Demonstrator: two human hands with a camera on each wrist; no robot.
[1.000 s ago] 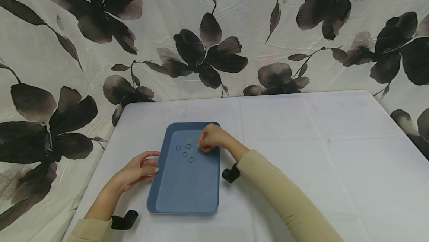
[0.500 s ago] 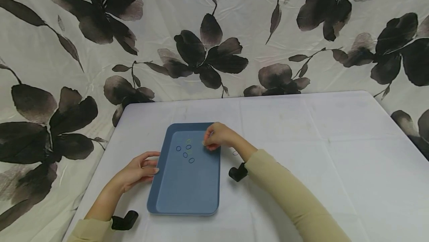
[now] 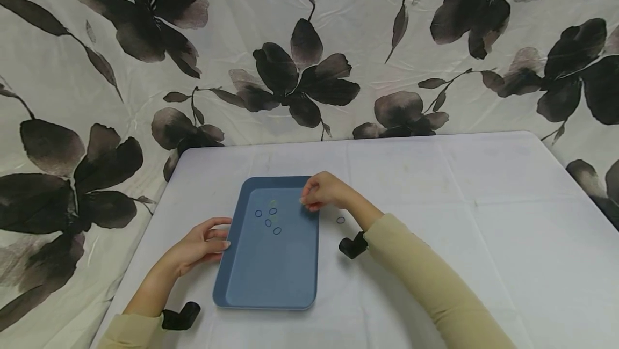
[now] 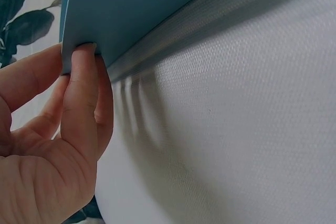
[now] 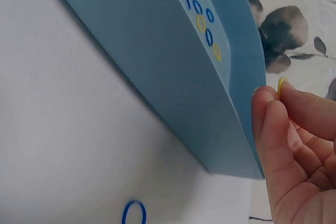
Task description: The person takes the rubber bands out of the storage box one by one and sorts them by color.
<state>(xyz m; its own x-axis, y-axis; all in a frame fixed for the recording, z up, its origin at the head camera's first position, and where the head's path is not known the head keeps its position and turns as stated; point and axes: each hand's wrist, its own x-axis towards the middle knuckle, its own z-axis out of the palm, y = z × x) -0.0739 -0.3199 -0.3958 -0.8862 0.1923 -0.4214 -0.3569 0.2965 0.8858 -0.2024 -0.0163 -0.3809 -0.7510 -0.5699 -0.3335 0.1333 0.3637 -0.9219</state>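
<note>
The left hand (image 3: 200,244), half-curled, holds the tray (image 3: 266,274) beside it. Above its opposite side, the curled right hand (image 3: 325,192) pinches a yellow ring (image 5: 281,84).

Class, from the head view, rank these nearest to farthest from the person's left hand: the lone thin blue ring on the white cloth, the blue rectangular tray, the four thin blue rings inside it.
1. Blue rectangular tray: its left edge touches the left hand.
2. Four thin blue rings: inside, toward its far end.
3. Lone thin blue ring: right of the tray.
</note>
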